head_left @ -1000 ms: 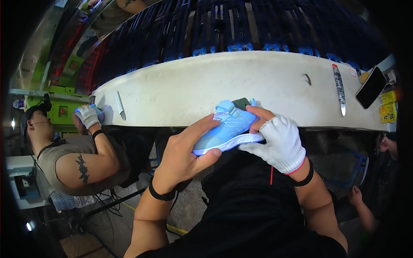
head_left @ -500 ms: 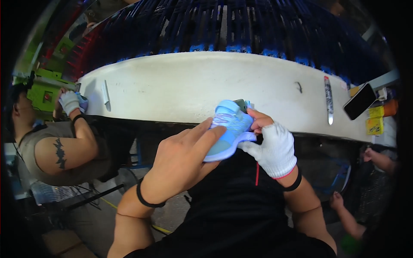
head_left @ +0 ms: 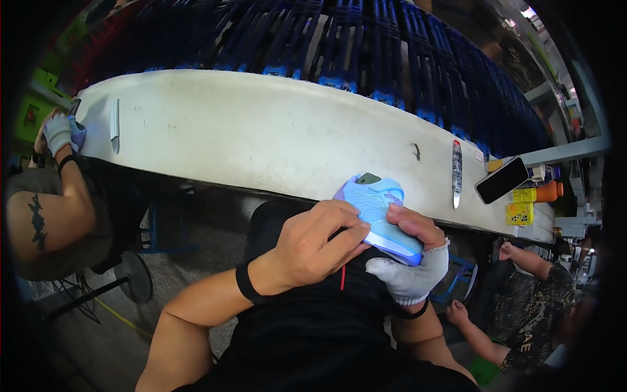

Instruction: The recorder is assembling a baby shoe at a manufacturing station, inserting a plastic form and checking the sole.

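Observation:
A small light-blue shoe [head_left: 375,208] with a white and lilac sole sits between my hands, just off the table's near edge. Its toe points toward me and to the right, and a dark green patch shows at the heel end. My right hand [head_left: 418,261], in a white glove with bare fingertips, grips the toe end, thumb and fingers around it. My bare left hand [head_left: 317,240] has its fingertips pinched together against the side of the sole. Whether something small is between them I cannot make out.
On the white table [head_left: 215,124] lie a wrapped-handle knife [head_left: 456,173], a dark scrap [head_left: 415,151], a phone [head_left: 501,180], yellow packets [head_left: 520,213] and a pale blade-like tool [head_left: 115,126]. Dark blue rollers [head_left: 313,46] run behind. Co-workers sit left and right.
My view has turned right. The shoe has swung round so its toe points to the right. My right hand has moved to the toe, and my left has shifted from the toe to the sole's side.

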Demonstrator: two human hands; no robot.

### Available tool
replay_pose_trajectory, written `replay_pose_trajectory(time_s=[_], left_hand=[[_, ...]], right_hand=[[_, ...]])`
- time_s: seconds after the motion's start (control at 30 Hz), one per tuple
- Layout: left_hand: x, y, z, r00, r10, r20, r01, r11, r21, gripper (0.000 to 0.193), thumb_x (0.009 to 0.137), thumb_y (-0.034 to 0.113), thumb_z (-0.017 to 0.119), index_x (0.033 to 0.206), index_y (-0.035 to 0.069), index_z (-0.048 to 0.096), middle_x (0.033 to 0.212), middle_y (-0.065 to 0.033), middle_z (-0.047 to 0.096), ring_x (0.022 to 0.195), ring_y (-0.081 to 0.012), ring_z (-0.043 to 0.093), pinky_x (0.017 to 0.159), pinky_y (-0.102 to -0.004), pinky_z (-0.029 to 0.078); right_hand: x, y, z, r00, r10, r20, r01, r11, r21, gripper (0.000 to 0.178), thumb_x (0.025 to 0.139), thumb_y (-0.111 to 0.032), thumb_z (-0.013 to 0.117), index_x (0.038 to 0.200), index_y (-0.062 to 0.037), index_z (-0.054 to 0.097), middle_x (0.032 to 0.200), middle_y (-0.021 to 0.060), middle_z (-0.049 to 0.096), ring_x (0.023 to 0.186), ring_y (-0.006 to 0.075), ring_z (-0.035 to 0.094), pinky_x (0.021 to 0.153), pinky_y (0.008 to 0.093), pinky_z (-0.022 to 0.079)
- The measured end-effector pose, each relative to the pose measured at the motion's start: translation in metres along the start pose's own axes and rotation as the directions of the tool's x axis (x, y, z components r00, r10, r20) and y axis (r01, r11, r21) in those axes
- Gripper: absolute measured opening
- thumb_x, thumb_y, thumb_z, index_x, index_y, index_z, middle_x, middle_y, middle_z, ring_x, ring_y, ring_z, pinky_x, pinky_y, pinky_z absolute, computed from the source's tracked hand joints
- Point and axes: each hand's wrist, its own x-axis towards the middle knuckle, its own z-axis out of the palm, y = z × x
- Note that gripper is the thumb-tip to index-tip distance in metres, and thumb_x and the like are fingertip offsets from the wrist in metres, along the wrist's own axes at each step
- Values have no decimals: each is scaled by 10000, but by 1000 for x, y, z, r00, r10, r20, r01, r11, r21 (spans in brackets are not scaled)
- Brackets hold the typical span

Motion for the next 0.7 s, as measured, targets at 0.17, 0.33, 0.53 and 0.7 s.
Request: replay_pose_trajectory(time_s=[0.17, 0.33, 0.53, 0.7], left_hand=[[0, -3, 0, 996, -86, -7, 85, 994, -74, 416, 736, 110, 975, 1018, 53, 675, 983, -110, 705, 880, -307, 706, 717, -379, 567], [-5, -3, -1, 983, -186, 5, 183, 959, -216, 452, 685, 34, 929, 996, 67, 602, 942, -97, 606, 826, -319, 577, 726, -413, 472], [-11, 5, -2, 964, -257, 63, 259, 869, -421, 433, 716, -27, 875, 1006, 70, 568, 962, -119, 576, 852, -345, 557, 725, -424, 455], [-11, 0, -12, 996, -92, -9, 82, 921, -382, 362, 761, -9, 861, 975, 50, 575, 906, -117, 577, 810, -343, 582, 699, -419, 480]], right_hand=[[9, -2, 6, 999, -47, 9, 47, 999, -11, 727, 698, -339, 1073, 1221, -64, 648, 1189, 158, 787, 1168, 327, 768, 1087, 497, 568], [17, -8, 16, 996, -80, 45, 83, 995, -58, 737, 678, -360, 1077, 1200, -58, 654, 1168, 151, 784, 1139, 323, 775, 1092, 504, 566], [25, -16, 16, 995, -60, 76, 65, 996, -65, 760, 653, -404, 1081, 1182, -49, 668, 1143, 137, 777, 1109, 323, 784, 1084, 498, 573], [41, -23, 9, 975, -50, 215, 74, 992, -103, 689, 637, -408, 1080, 1117, -81, 709, 1144, 123, 805, 1106, 323, 790, 1033, 483, 598]])
